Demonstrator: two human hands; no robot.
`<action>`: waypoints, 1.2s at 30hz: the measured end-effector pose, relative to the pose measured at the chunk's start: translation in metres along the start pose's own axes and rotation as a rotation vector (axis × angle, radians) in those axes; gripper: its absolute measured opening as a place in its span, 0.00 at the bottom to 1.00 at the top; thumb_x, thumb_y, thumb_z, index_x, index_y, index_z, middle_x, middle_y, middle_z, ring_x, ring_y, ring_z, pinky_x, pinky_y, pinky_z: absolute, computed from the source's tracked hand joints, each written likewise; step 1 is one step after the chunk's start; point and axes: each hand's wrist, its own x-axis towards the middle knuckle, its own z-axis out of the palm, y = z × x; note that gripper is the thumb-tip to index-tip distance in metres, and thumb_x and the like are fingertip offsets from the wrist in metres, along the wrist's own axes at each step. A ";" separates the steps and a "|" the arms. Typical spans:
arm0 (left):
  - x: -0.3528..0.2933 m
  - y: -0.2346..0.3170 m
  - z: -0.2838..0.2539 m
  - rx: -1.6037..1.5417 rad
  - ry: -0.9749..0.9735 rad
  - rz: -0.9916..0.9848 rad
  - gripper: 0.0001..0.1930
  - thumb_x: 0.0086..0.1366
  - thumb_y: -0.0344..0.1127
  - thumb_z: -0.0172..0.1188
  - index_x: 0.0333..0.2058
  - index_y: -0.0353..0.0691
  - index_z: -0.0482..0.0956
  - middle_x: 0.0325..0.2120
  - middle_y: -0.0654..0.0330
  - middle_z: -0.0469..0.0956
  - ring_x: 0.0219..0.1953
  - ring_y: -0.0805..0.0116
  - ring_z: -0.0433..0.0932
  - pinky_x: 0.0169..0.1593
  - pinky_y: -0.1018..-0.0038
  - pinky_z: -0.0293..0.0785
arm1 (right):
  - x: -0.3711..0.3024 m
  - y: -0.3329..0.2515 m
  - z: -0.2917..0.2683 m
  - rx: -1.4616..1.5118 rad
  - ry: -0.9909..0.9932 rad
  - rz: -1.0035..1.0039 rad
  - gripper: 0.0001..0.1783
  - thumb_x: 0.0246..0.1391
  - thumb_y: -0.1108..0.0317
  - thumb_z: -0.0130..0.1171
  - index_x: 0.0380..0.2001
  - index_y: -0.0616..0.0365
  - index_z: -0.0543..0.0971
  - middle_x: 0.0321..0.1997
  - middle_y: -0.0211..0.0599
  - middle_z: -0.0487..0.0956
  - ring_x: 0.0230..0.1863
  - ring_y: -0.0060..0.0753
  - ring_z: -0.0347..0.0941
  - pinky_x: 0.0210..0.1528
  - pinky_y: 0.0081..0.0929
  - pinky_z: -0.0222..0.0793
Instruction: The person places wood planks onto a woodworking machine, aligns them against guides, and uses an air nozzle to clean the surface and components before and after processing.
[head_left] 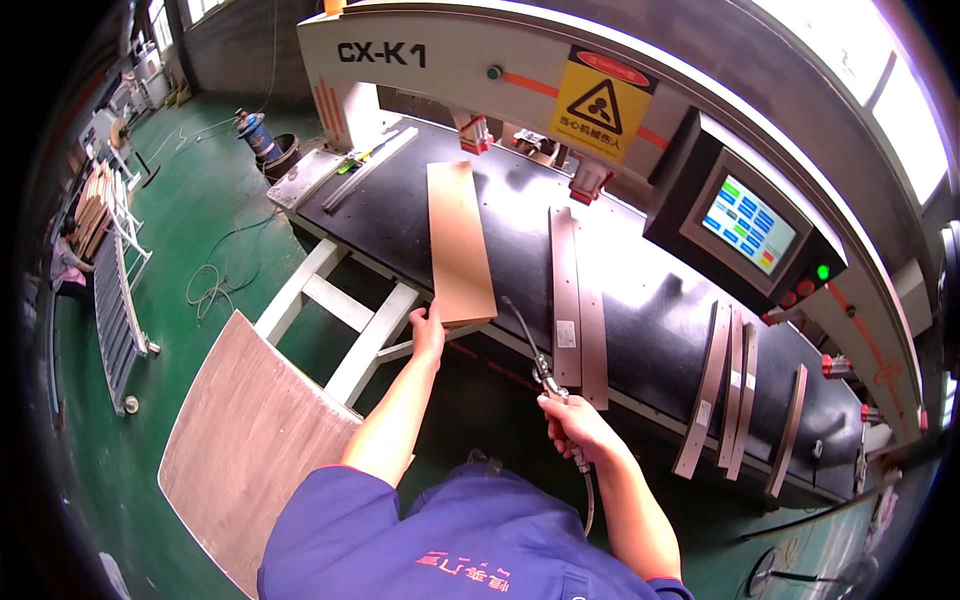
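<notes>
Tan board (460,240) lying on black table (655,290)

I see the left hand (428,335) touching its near-left corner, grip unclear; the right hand (578,425) grips an air gun (544,373). I'd guess stiff, smooth, fairly light: hold both long edges.

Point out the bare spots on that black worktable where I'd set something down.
The widest bare patch on the black worktable lies between the paired brown strips and the four narrower strips. A smaller one lies between the silver rails and the tan board. Those four crowd the right end.
</notes>
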 end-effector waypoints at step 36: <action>-0.183 -0.015 -0.099 -0.696 -0.218 -0.034 0.30 0.68 0.43 0.58 0.62 0.33 0.64 0.55 0.54 0.74 0.58 0.63 0.72 0.63 0.64 0.66 | 0.016 0.055 -0.046 -0.083 -0.249 -0.037 0.21 0.62 0.51 0.55 0.22 0.53 0.70 0.18 0.33 0.76 0.15 0.30 0.74 0.13 0.22 0.61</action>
